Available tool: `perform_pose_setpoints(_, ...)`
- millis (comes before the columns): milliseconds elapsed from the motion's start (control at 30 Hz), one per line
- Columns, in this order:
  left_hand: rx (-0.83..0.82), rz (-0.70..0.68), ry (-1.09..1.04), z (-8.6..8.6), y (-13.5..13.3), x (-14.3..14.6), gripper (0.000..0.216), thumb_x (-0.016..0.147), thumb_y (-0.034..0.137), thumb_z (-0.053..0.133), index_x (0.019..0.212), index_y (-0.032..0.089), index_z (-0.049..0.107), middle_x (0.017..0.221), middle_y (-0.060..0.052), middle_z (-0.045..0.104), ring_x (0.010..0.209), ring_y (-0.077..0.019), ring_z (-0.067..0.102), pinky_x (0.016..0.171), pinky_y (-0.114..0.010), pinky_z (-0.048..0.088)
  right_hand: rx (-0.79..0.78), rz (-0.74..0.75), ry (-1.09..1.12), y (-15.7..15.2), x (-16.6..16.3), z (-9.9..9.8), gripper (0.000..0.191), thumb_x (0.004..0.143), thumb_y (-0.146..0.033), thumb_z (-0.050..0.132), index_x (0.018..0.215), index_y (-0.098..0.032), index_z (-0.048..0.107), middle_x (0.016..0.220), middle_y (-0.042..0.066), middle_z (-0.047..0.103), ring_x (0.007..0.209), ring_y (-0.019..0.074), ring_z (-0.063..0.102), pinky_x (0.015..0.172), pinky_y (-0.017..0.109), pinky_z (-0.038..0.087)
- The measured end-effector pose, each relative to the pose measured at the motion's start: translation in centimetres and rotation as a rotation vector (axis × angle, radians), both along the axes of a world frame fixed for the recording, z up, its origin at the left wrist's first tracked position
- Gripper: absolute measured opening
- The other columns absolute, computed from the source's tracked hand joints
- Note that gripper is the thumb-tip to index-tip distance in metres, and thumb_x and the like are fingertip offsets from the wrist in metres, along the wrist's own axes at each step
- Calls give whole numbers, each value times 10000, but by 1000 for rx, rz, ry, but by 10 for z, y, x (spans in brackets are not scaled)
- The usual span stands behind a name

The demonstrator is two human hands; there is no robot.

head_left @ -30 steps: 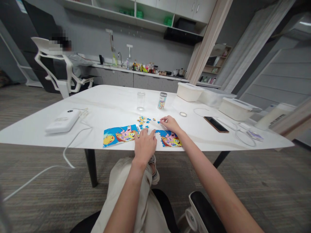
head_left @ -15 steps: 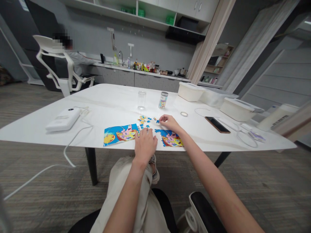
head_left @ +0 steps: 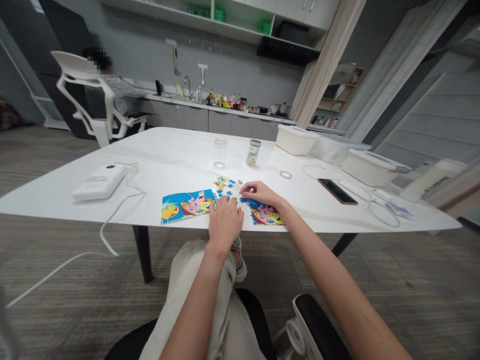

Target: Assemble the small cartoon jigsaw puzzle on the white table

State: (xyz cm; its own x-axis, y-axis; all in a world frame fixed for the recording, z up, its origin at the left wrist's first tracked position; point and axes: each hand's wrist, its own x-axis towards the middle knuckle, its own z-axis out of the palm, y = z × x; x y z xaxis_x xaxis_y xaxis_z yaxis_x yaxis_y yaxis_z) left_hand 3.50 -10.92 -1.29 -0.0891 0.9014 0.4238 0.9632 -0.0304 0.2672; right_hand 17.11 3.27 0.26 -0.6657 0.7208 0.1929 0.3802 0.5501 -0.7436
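On the white tabletop (head_left: 180, 155), a flat blue sheet printed with pink and yellow cartoon figures (head_left: 187, 205) has its right end partly hidden by the left hand (head_left: 226, 222), fingers loosely spread and released, near small blue-and-yellow jigsaw pieces (head_left: 221, 184) hard to tell apart. Rightward, the right hand (head_left: 262, 193) and forearm hide part of the multicoloured, partly assembled jigsaw (head_left: 267, 215); whether its bunched fingertips pinch a piece, I cannot tell.

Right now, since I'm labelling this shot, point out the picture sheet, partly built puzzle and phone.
Picture sheet (head_left: 187, 205), head view: middle of its printed face.
Partly built puzzle (head_left: 266, 213), head view: its joined pieces.
Phone (head_left: 338, 191), head view: its dark screen.
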Motion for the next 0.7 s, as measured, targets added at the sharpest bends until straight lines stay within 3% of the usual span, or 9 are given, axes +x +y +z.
perform_pose_setpoints(233, 80, 10, -85, 1, 8, -13, 276, 882, 185, 522, 1123, 157, 653, 1177, -117, 627, 1113, -254, 568, 1056, -423, 387, 68, -41, -26, 0, 4, -1, 168, 755, -201, 582, 831, -140, 718, 794, 29, 689, 717, 131, 563, 689, 251, 419)
perform_pose_setpoints(467, 28, -117, 86, 7, 26, -36, 154, 881, 274, 601, 938, 209, 728, 1149, -97, 635, 1113, -264, 563, 1110, -462, 343, 130, -54, -36, 0, 7, -3, 221, 728, -114, 526, 821, -149, 723, 776, 19, 687, 725, 134, 562, 695, 251, 409)
perform_pose_setpoints(700, 66, -170, 100, 1, 38, -36, 140, 890, 212, 588, 970, 198, 703, 1144, -85, 637, 1137, -256, 565, 1178, -509, 258, 116, -7, -102, -1, 10, -1, 221, 728, -100, 521, 787, -150, 728, 716, 12, 679, 667, 124, 546, 662, 241, 407)
